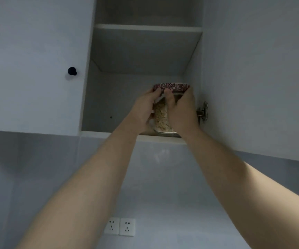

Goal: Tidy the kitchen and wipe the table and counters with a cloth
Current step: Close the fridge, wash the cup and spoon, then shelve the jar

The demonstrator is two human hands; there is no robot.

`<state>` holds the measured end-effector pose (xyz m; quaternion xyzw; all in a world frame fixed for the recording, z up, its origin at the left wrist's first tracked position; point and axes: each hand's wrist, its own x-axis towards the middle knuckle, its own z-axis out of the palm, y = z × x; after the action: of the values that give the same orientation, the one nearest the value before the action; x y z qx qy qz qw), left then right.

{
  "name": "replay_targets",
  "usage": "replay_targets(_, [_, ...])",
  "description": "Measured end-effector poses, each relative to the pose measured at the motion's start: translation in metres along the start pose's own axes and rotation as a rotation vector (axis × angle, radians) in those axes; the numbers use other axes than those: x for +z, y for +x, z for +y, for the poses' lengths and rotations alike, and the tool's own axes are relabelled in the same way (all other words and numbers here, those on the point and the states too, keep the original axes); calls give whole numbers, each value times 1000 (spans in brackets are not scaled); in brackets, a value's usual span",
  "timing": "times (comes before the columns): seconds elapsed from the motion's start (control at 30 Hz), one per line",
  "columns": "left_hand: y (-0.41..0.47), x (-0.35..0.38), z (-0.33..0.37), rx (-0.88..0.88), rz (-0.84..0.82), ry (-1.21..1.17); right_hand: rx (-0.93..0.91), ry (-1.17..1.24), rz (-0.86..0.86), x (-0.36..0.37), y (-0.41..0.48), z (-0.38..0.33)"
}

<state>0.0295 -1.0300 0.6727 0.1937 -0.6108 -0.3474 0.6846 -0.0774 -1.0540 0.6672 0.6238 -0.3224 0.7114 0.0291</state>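
Glass jar [161, 117] upright, held by left hand [142, 112], right hand [182, 112].

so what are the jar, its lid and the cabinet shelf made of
Jar: looks like clear glass or hard plastic; pale grainy contents show through the wall, and the base rim glints.
Lid: patterned red-and-white floral surface, matte; fabric-covered or printed, unclear which.
Cabinet shelf: flat painted or laminated board, white, matte, with a squared front edge.
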Motion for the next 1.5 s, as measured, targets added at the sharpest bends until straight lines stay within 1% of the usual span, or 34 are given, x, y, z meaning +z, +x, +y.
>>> replay_targets(0.1, [18, -6, -15, -44, -62, -25, -13, -111, -18, 5, 8, 8])
replay_targets(0.27, [36, -7, -34, -133, -113, -94, -117, -284, -17, 11, 16, 23])
replay_targets(0.33, [44, -8, -40, -159, -113, -124, -127, -309, -3, 15, 18, 28])
replay_targets(0.43, [53, -8, -46, -164, -102, -100, -131, -334, -2, 18, 18, 34])
replay_targets(0.53, [58, -5, -53, -223, -85, -39, -141, -396, -58, 23, 17, 41])
replay_targets(0.6, [63, -3, -57, -174, -54, 55, -132, -403, -116, 22, 17, 47])
replay_targets(0.67, [70, -3, -58, -67, -51, 278, -163, -447, -188, 15, 11, 52])
replay_targets(0.73, [73, -6, -56, 53, -70, 607, -237, -612, -277, 7, -5, 56])
replay_targets(0.8, [77, -13, -55, 122, -47, 820, -278, -789, -321, 2, -27, 56])
replay_targets(0.87, [84, -21, -58, 112, -11, 890, -261, -913, -339, 1, -41, 49])
replay_targets(0.9, [88, -24, -60, 102, -6, 893, -233, -937, -347, 2, -43, 46])
replay_targets(1.03, [95, -27, -69, 64, -53, 895, -99, -851, -380, 2, -33, 42])
replay_targets(1.1, [96, -25, -72, 20, -95, 939, -84, -812, -385, 2, -30, 46])
replay_targets(1.17, [100, -22, -73, -25, -161, 1054, -97, -860, -414, 4, -25, 55])
replay_targets(1.23, [102, -18, -70, -35, -247, 1203, -45, -909, -475, 6, -18, 64])
replay_targets(1.33, [101, -13, -66, -52, -340, 1387, 15, -882, -611, 8, -9, 67])
replay_targets(1.37, [100, -12, -65, -55, -355, 1419, 40, -875, -631, 9, -7, 66])
replay_targets(1.43, [99, -15, -65, -61, -337, 1423, 80, -883, -626, 7, -7, 61])
replay_targets(1.47, [98, -18, -63, -49, -285, 1393, 85, -888, -608, 6, -10, 59])
replay_targets(1.5, [98, -24, -58, -40, -201, 1362, 48, -877, -563, 5, -12, 58])
